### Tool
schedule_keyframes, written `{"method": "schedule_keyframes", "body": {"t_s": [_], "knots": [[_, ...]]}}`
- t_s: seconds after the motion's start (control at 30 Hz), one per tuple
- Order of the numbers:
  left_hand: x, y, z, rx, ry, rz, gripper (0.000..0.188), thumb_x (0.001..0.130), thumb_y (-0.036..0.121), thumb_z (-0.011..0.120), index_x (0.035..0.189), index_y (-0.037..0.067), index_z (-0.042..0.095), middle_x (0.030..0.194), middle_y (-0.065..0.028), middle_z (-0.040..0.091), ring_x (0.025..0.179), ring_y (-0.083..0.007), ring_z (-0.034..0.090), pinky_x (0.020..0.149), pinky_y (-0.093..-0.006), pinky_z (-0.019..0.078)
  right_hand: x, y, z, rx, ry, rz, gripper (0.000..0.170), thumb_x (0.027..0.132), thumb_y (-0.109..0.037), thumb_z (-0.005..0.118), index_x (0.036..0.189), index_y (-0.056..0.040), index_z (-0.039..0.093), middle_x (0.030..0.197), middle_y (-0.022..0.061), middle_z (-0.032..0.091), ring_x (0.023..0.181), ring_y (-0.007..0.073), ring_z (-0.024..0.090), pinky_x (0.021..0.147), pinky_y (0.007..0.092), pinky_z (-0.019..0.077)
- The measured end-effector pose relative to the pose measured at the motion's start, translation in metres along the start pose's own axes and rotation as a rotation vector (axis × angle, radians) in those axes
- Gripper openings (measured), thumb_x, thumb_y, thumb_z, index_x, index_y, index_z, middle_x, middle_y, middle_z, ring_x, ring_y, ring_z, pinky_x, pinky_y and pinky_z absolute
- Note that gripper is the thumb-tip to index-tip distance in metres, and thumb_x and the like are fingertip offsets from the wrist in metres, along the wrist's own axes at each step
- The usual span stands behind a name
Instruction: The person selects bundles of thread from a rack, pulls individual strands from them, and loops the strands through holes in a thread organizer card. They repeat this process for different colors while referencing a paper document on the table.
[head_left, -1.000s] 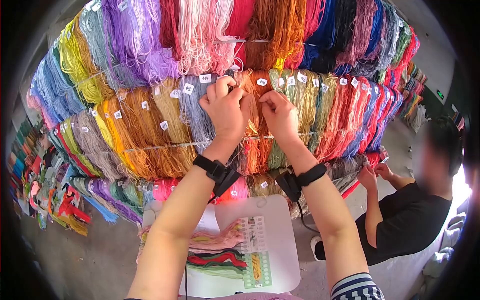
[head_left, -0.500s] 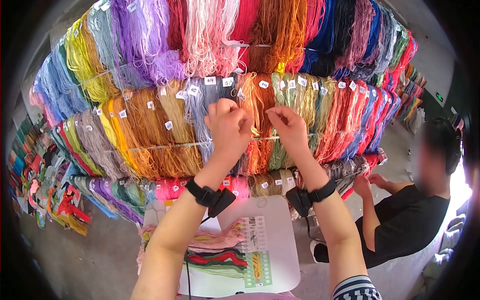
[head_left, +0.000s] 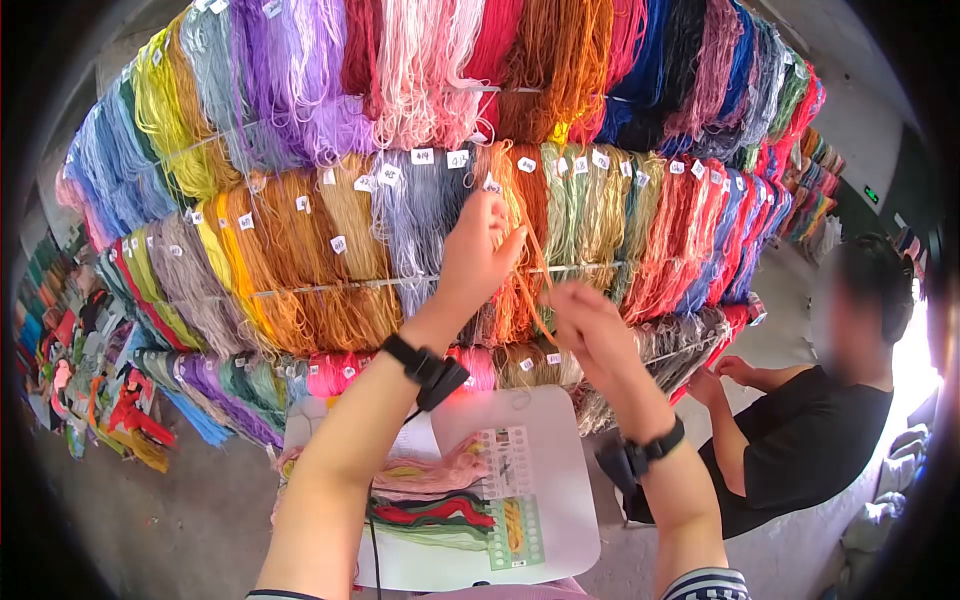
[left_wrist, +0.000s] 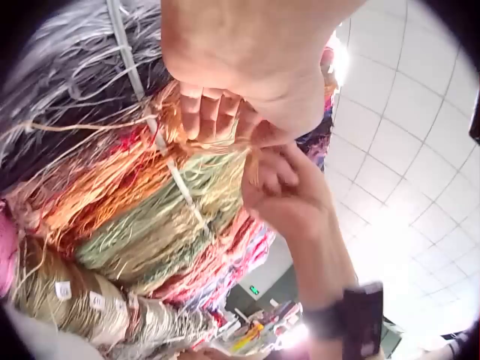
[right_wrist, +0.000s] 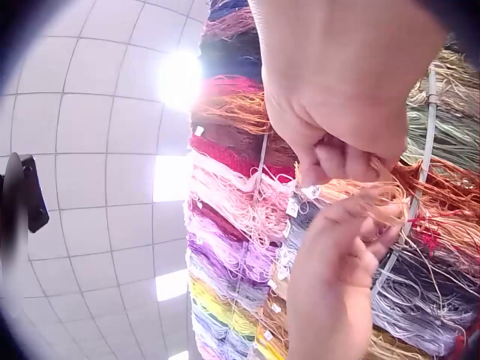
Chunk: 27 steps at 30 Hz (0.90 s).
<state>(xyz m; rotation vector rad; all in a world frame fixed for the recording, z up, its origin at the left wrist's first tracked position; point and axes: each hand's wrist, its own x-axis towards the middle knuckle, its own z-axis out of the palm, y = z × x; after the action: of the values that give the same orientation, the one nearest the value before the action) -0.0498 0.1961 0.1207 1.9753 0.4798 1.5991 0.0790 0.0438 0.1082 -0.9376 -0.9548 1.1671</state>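
Note:
In the head view my left hand [head_left: 480, 250] is at the light orange hank [head_left: 507, 290] in the middle row, its fingers curled round some of those strands. My right hand [head_left: 592, 335], lower and to the right, pinches a thin orange strand [head_left: 538, 255] that runs up past the left hand. The left wrist view shows the left fingers [left_wrist: 210, 116] bent over orange thread beside the right hand [left_wrist: 289, 191]. In the right wrist view the right hand [right_wrist: 341, 150] is curled above the left hand [right_wrist: 334, 262], thread between them.
Rows of coloured thread hanks [head_left: 290, 270] with numbered tags hang on rails. Below, a white board [head_left: 565, 470] bears pink, red and green threads and punched cards [head_left: 508, 465]. A person in black [head_left: 810, 440] stands at the right, hands near the hanks.
The right hand has moved down and right, drawing out an orange strand. My left hand, lower half a second ago, has risen slightly and turned at the orange hank.

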Motion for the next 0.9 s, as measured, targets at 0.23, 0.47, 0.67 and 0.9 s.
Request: {"method": "schedule_keyframes", "body": {"t_s": [0.23,0.47,0.67,0.9], "knots": [[0.022,-0.019,0.019,0.546,0.264,0.113,0.021,0.08,0.017,0.075,0.086,0.004,0.06,0.095,-0.0105,0.055,0.085,-0.0324,0.06,0.072,-0.0423,0.0495,-0.178,0.075,-0.083,-0.356,0.411,0.321,0.012,0.089,-0.017,0.069,0.082,-0.0072,0.068,0.069,-0.0089,0.051,0.06,0.0027,0.041,0.053,0.0223,0.0298],[0.012,-0.011,0.004,0.53,0.229,0.074,0.018,0.084,0.021,0.071,0.08,0.003,0.067,0.086,-0.0077,0.063,0.081,-0.0299,0.061,0.073,-0.0384,0.0486,-0.39,0.156,-0.215,-1.254,0.438,0.824,0.015,0.086,-0.017,0.07,0.079,-0.0038,0.07,0.067,0.0004,0.063,0.057,0.0117,0.054,0.051,0.0255,0.0404],[0.005,-0.011,-0.01,0.411,0.154,0.121,0.016,0.083,0.017,0.071,0.077,0.004,0.064,0.081,-0.0086,0.058,0.082,-0.0309,0.056,0.073,-0.0413,0.0453,-0.284,0.098,-0.141,0.257,0.4,0.386,0.034,0.094,-0.018,0.065,0.124,-0.004,0.058,0.068,-0.0043,0.048,0.053,0.0059,0.039,0.048,0.02,0.0295],[-0.016,0.0,-0.032,0.143,0.016,0.12,0.011,0.088,0.011,0.066,0.083,0.001,0.064,0.078,-0.0108,0.06,0.08,-0.0275,0.058,0.073,-0.0381,0.0461,-0.163,0.011,-0.055,0.192,0.111,0.173,0.038,0.098,-0.016,0.059,0.133,-0.0033,0.052,0.071,-0.0027,0.05,0.057,0.0038,0.041,0.052,0.0176,0.0298]]}}
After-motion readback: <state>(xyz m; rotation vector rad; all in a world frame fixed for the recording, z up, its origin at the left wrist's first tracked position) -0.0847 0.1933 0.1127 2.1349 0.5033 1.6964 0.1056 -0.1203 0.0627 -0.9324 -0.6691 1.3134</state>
